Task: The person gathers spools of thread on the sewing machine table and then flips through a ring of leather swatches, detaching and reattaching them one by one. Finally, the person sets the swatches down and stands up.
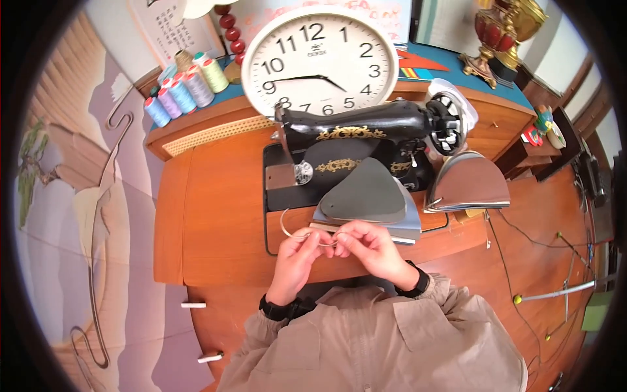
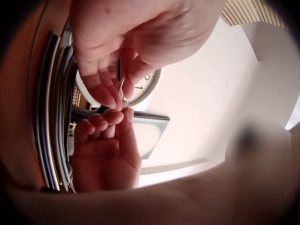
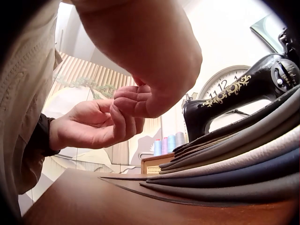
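Observation:
A thin, pale curved strand (image 1: 285,224) arcs up from between the hands in the head view. The left hand (image 1: 294,264) pinches it with thumb and fingertips, and the right hand (image 1: 379,253) pinches it close beside. In the left wrist view the left hand (image 2: 145,35) is above and the right hand (image 2: 105,161) below, with a short bit of the strand (image 2: 121,85) showing. The right wrist view shows the left hand (image 3: 89,126) and right hand (image 3: 150,56) meeting at the fingertips; the strand is hidden there.
Just beyond the hands lie a dark grey rounded piece (image 1: 366,193) and stacked sheets (image 1: 408,225). Behind stand a black sewing machine (image 1: 353,124) and a white clock (image 1: 320,59). A brown half-round stack (image 1: 470,183) is at right, thread spools (image 1: 186,91) at back left.

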`<state>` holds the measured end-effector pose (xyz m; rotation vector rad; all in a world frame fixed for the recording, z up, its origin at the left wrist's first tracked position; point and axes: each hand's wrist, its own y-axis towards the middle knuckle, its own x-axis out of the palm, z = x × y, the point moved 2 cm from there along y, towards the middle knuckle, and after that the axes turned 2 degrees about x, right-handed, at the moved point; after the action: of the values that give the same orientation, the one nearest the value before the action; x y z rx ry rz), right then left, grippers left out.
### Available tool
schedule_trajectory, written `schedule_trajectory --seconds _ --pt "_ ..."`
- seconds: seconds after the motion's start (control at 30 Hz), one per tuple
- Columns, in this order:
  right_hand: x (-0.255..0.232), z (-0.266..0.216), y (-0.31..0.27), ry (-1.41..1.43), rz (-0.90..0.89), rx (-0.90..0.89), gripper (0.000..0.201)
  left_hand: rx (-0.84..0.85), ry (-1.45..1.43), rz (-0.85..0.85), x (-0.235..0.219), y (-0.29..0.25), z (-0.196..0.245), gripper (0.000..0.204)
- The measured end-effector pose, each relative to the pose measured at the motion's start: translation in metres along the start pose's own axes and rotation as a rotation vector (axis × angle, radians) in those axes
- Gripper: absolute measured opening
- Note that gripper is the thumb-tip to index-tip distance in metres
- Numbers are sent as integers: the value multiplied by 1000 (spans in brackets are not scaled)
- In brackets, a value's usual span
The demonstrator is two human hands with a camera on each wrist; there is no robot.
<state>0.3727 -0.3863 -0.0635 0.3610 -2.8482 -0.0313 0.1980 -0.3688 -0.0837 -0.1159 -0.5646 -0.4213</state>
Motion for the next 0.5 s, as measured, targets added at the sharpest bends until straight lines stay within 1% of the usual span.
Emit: schedule_trajectory --seconds 0.03,0.07,0.13,0.17,0.2,0.23,0.27,0.33,0.37,0.43,0.5 --pt "0 1 0 -54 -3 6 15 22 17 15 -1 0 0 24" --pt "0 1 0 -109 -3 13 16 12 17 -12 -1 0 0 24" --pt "-5 -7 4 -135 54 9 17 52 9 146 -4 -1 6 23" --pt "-8 -15 7 -560 121 -164 21 63 6 185 -11 0 4 23" --pt "-9 -22 9 -986 185 -333 25 56 12 167 -16 0 2 23" --pt "-12 -18 15 -1068 234 -443 33 59 50 190 -21 0 0 23" --pt "-16 -13 17 -1072 252 -444 33 63 88 214 -26 0 -1 23" --pt "-18 -7 18 -1309 156 -483 34 58 104 200 -30 0 -5 25" --pt "-17 -6 18 -1319 169 -472 29 63 94 201 -33 -1 -7 27" --pt "-18 -5 18 -1305 175 -443 26 65 79 200 -38 -2 -13 28" --pt "-18 -5 20 -1283 162 -416 22 55 57 159 -43 -5 -18 30"
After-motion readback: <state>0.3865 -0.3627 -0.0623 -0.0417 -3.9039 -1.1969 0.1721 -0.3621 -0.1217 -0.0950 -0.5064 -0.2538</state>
